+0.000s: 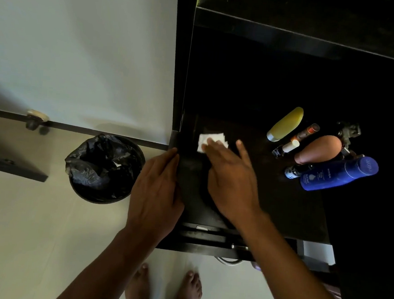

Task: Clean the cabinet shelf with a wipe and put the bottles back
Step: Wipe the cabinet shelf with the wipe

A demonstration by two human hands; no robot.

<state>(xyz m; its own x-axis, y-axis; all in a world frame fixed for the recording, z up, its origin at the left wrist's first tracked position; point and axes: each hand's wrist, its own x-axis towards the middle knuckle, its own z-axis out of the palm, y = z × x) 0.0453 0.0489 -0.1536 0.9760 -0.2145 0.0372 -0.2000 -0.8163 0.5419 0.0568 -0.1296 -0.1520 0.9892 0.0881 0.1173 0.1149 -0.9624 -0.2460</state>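
A white wipe point(206, 138) lies on the dark cabinet shelf point(270, 197), near its left back corner. My right hand point(231, 180) presses flat on the wipe with straight fingers, covering its near part. My left hand point(157, 193) rests against the shelf's left edge, fingers along the side. At the right of the shelf stand a yellow bottle point(286, 124), a brown rounded bottle point(318, 150), a blue Nivea bottle point(337, 174) and a few small tubes point(290, 146).
A black bin point(103, 168) lined with a black bag stands on the pale floor left of the cabinet. A dark upper shelf point(306, 40) overhangs the back. A drawer front with a metal handle point(228, 260) sits below the shelf. My bare feet point(189, 290) show below.
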